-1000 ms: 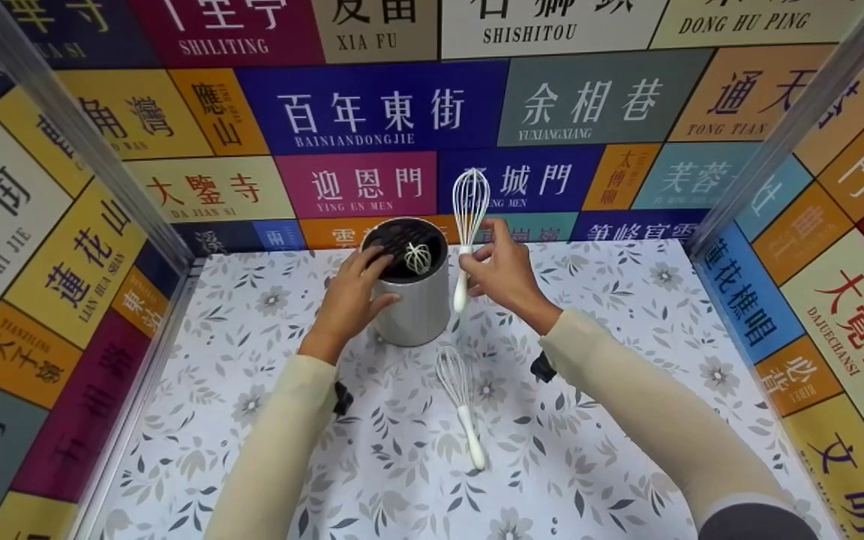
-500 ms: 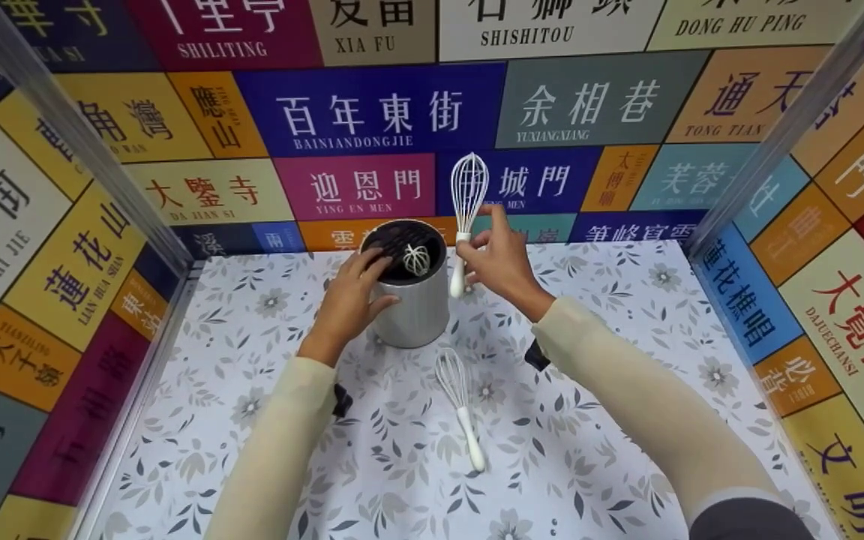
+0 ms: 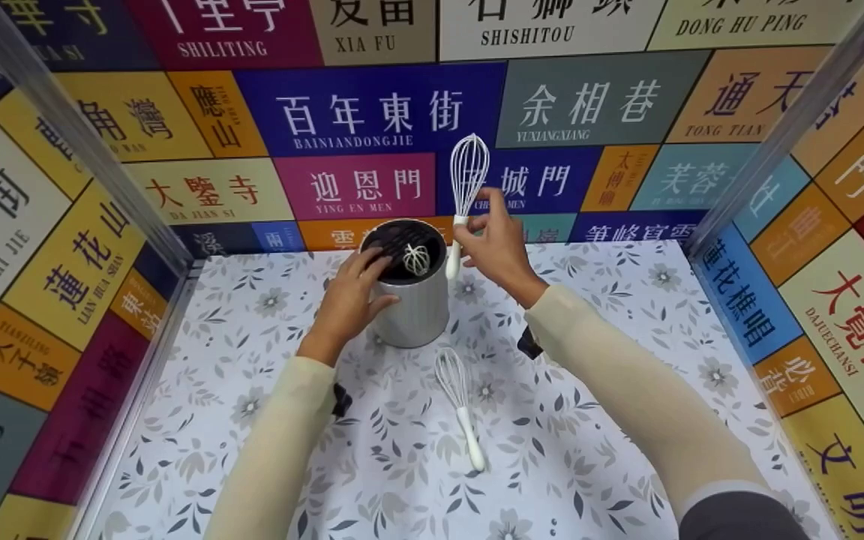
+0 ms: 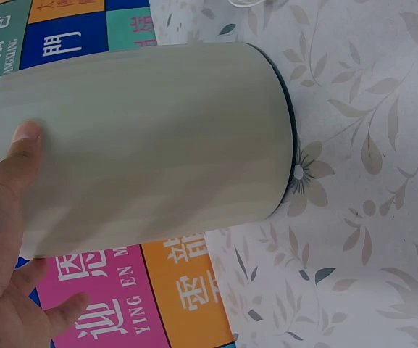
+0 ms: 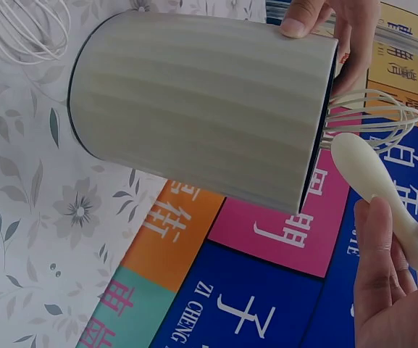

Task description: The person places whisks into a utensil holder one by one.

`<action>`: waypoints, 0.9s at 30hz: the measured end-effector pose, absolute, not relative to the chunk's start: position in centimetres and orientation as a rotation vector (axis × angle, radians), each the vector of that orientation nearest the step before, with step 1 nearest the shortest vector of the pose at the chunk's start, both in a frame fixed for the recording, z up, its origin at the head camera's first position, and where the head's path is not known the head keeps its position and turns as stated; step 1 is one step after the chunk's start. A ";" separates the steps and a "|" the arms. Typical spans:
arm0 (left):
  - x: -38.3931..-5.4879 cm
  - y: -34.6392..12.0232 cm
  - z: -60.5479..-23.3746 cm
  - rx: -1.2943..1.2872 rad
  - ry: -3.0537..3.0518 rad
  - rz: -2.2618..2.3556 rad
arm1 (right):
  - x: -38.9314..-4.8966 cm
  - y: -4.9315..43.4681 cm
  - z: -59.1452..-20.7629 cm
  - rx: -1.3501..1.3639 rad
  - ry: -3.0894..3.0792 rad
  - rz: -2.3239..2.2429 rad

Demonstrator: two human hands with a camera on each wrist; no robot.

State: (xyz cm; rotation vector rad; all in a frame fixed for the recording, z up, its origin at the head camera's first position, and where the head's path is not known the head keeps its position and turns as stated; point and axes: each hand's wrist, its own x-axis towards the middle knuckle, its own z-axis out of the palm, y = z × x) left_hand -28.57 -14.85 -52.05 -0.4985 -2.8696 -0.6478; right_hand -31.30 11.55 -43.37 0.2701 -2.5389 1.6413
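One whisk [image 3: 463, 207], likely light, is best pinched at its handle [image 3: 454, 261], as by the right hand [image 3: 500, 244]. The canister [image 3: 415, 315] is gripped by the left hand [image 3: 348, 301].

The worktop [image 3: 567, 480] is white, printed all over with flowers and leafy sprigs in pale grey and beige, with some darker slate leaves among them. Towards its back edge, a little left of the middle, a pale grey canister [image 3: 413, 311] stands upright, a thin dark line running round its base. In front of it, just beside but not touching, a white whisk [image 3: 462, 409] lies flat, its wire loops pointing towards the canister and its handle slanting towards the front.
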 end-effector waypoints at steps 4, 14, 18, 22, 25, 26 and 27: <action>-28.6 -14.9 -52.0 -0.495 -2.878 -0.643 | -31.8 11.4 -43.1 0.265 -2.537 1.621; -28.5 -14.8 -51.9 -0.500 -2.863 -0.639 | -32.6 11.0 -42.5 0.286 -2.525 1.530; -28.4 -14.8 -51.9 -0.498 -2.861 -0.631 | -32.8 10.7 -42.5 0.289 -2.522 1.461; -28.4 -14.8 -51.8 -0.490 -2.866 -0.635 | -33.2 10.3 -42.6 0.300 -2.491 1.488; -28.4 -14.8 -51.9 -0.495 -2.862 -0.630 | -33.4 9.8 -42.7 0.313 -2.461 1.510; -28.4 -14.8 -51.9 -0.498 -2.860 -0.627 | -33.5 9.7 -42.8 0.316 -2.452 1.510; -28.4 -14.8 -51.9 -0.502 -2.856 -0.626 | -33.6 9.6 -42.9 0.318 -2.443 1.511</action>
